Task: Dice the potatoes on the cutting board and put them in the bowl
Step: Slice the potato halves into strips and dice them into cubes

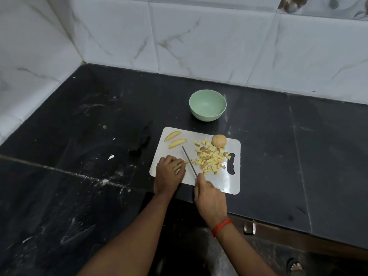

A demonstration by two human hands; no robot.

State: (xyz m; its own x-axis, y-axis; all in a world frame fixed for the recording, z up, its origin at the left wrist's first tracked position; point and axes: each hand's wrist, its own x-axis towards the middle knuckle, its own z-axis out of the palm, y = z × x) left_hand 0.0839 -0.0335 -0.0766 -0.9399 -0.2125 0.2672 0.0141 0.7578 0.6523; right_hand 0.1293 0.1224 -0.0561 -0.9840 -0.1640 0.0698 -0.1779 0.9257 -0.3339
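Note:
A steel cutting board lies on the black counter. My left hand holds potato strips down on the board's near left part. My right hand grips a knife whose blade lies just right of the strips. A heap of diced potato covers the board's right half, with a whole potato piece behind it. Two potato wedges lie at the board's far left corner. The green bowl stands behind the board and holds nothing.
The black counter runs into a corner of white marble-look wall tiles. Small white scraps lie left of the board. The counter's front edge passes just below the board; a foot in a sandal shows on the floor.

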